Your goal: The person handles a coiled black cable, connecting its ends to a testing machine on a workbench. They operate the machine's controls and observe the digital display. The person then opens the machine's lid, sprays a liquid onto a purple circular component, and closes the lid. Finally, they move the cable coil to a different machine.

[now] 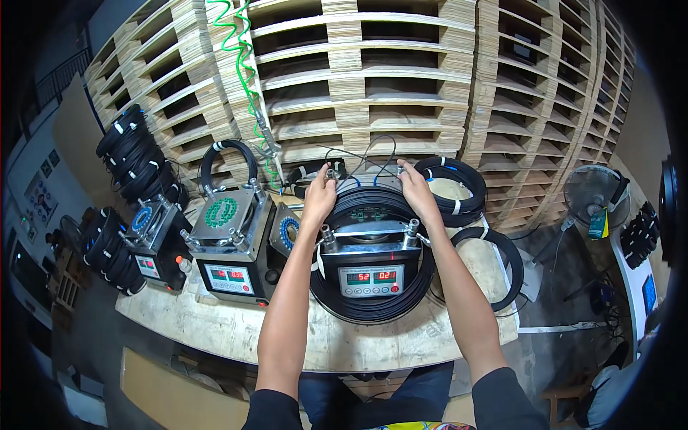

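Observation:
In front of me stands a black bench machine [371, 256] with a metal plate on top and a lit red digital display. A large coil of thin black cable [369, 315] lies around it. My left hand [321, 193] is closed at the far left corner, fingertips pinching a metal knob [332, 173]. My right hand [414, 185] pinches the matching knob [400, 171] at the far right corner. Two more metal posts stand at the near corners, untouched. Thin black cable ends [367, 159] arch up between my hands. Blue bits show behind the plate.
Two similar machines stand to the left, one with a green ring of connectors [221, 213], another with a blue ring [142, 218]. Black cable coils [459, 188] lie at right and are stacked [135, 154] at far left. Wooden pallets [401, 64], a green air hose [247, 72] and a fan [591, 193] surround the table.

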Motion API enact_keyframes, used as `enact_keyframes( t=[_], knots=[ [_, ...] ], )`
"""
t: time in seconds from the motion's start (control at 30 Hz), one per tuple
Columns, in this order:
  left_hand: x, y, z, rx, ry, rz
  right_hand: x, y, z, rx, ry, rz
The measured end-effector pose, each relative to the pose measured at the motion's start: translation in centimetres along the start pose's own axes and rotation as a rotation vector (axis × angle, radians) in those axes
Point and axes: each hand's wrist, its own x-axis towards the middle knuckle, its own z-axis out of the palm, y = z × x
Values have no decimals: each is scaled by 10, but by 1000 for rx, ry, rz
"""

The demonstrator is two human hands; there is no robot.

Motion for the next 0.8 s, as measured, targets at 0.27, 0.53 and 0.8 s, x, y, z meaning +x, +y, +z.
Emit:
enact_keyframes(
  t=[0.27, 0.53, 0.8],
  knots=[
    [4, -12, 1, -36, -17, -50, -1, -10, -2, -9, -57, 21],
    [-1, 1, -5, -6, -10, -64, 2, 1, 2, -32, -18, -5],
    [3, -6, -2, -55, -25, -58, 2, -2, 1, -108, -24, 53]
  ],
)
